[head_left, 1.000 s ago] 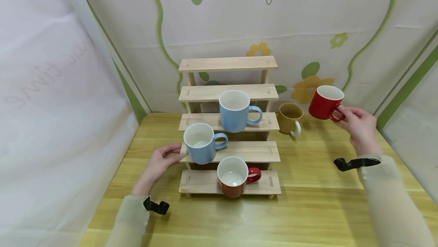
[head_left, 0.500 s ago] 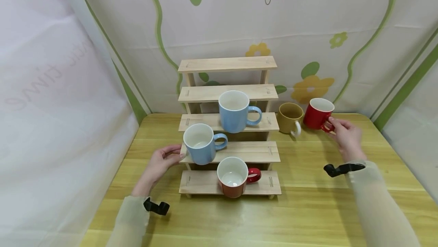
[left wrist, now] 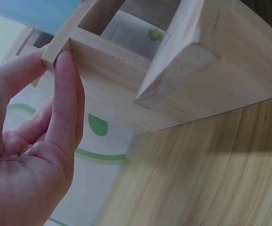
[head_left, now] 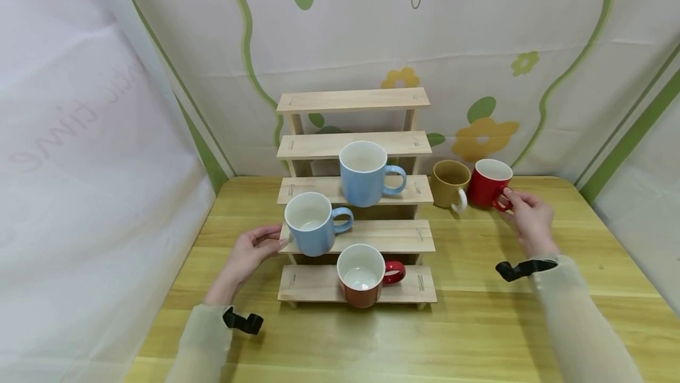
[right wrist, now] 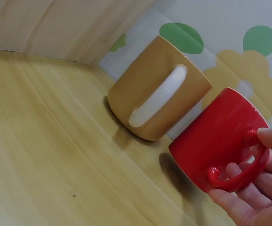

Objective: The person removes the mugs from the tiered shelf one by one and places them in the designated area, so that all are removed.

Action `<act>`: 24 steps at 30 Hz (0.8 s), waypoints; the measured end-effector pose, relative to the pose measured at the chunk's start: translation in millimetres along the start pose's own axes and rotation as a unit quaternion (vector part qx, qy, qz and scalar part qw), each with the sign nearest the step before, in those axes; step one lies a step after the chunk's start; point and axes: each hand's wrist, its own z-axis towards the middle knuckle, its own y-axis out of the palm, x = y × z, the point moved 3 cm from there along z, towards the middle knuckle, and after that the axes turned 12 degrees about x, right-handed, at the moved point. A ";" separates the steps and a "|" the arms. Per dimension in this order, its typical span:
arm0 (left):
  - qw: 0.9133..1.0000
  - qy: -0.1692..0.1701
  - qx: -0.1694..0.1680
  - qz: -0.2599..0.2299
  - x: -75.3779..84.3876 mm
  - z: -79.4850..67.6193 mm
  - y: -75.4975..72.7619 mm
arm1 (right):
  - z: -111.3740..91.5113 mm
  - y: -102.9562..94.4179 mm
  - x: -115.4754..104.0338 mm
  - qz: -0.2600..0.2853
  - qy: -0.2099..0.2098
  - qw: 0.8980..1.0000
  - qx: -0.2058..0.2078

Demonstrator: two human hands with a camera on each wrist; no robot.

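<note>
With the stepped wooden rack as the clock's centre, a white cloth wall hangs at 9 o'clock. At 8 o'clock is the person's left grip, a bare hand whose thumb and fingers pinch the end of the rack's second step from the bottom. Just beside it, on that same step, the lower light-blue mug stands upright, its handle toward 3 o'clock. Next, on the bottom step at 6 o'clock, sits a brownish-red mug, and on the middle step the upper light-blue mug; both handles also point to 3 o'clock. Off the rack at 3 o'clock, a mustard mug with a white handle stands on the counter. Just beyond, on the same bearing, is the red mug; whether its base touches the counter is hard to tell. The right grip grasps its handle, thumb on top and a finger beneath.
</note>
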 end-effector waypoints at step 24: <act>1.000 0.006 0.001 0.003 0.6 -0.1 -1.5 | -6.6 8.2 25.2 0.021 0.009 0.999 0.039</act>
